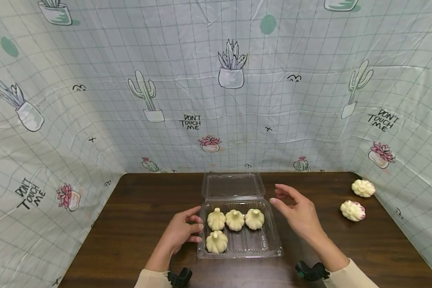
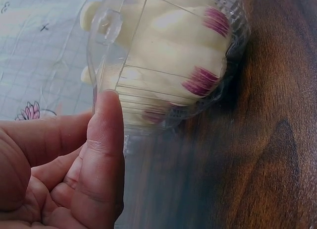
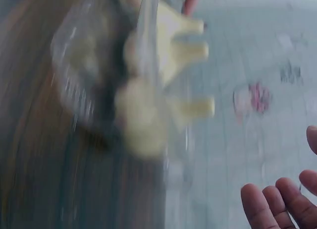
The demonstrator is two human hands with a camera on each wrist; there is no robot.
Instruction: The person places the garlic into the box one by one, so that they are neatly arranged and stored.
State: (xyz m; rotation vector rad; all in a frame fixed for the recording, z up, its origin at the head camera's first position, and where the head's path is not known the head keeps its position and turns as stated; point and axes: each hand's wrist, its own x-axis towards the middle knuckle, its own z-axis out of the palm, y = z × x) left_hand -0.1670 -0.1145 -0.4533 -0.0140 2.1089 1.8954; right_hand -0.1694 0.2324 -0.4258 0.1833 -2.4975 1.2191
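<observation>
A clear plastic clamshell container (image 1: 242, 253) stands on the brown table with its lid (image 1: 234, 186) folded back. Inside, three garlic bulbs form a back row, from the left bulb (image 1: 216, 219) to the right bulb (image 1: 254, 219). One more garlic bulb (image 1: 217, 242) sits at the front left, stem up. My left hand (image 1: 183, 228) holds the container's left rim, thumb (image 2: 105, 135) at the edge. To the right of the container my right hand (image 1: 299, 212) hovers with spread, slightly bent fingers and nothing in them. In the right wrist view the bulbs are blurred.
Two purple-marked garlic bulbs lie on their sides at the table's right edge, one nearer (image 1: 353, 211) and one farther (image 1: 363, 188). A printed plastic sheet (image 1: 173, 96) hangs round the back and sides. Dark wrist devices (image 1: 312, 271) sit on both wrists.
</observation>
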